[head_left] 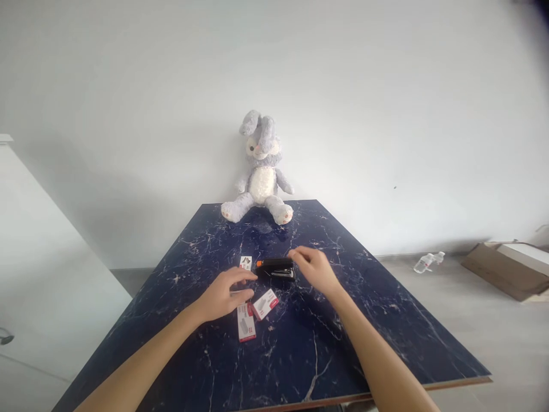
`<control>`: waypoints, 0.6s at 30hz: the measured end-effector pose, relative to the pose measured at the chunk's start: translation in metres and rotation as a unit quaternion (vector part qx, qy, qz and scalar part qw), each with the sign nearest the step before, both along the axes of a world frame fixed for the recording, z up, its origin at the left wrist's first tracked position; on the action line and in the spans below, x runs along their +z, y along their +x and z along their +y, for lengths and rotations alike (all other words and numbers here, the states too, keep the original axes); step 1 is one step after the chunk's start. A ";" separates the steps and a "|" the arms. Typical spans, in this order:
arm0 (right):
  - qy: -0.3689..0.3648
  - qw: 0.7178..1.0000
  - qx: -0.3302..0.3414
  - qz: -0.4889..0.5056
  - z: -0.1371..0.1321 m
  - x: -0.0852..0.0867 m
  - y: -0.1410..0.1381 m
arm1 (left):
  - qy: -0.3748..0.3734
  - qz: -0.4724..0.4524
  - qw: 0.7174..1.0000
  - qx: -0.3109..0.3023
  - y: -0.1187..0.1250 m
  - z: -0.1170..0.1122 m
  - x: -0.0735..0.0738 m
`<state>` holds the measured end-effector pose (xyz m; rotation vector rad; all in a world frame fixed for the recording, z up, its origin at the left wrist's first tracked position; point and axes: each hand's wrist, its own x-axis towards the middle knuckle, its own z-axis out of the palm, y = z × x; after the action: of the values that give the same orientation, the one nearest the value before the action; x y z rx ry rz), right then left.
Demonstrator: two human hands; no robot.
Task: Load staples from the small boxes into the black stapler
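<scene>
A black stapler [275, 268] with an orange tip lies on the dark blue marble table [386, 320]. My right hand [314, 268] hovers at its right end, fingers curled and touching it. My left hand [223, 296] sits just left of the stapler, fingers pinched on something thin and pale that I cannot make out. Two small red-and-white staple boxes [246, 322] [265, 304] lie below my left hand. A third small box [246, 262] rests beyond the left fingertips, beside the stapler's orange tip.
A grey and white plush rabbit [261, 171] sits at the table's far edge against the white wall. On the floor to the right lie a plastic bottle [428, 262] and a flat cardboard box [510, 268]. A white cabinet [38, 269] stands at left.
</scene>
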<state>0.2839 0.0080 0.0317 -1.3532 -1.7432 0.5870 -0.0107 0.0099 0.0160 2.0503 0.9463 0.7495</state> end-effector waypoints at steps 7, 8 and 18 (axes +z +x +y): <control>-0.095 0.982 0.026 -0.161 0.025 -0.026 0.042 | 0.091 0.043 0.991 0.089 -0.008 0.030 -0.027; -0.097 0.978 0.041 -0.178 0.026 -0.030 0.039 | 0.086 0.048 0.992 0.076 -0.008 0.034 -0.030; -0.044 0.984 0.058 -0.160 0.026 -0.041 0.010 | 0.085 0.073 0.993 0.033 0.021 0.056 -0.026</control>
<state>0.2940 0.0340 -0.0096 -1.4778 -2.0863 0.5382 0.0104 0.0657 -0.0104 2.2578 1.0673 0.7448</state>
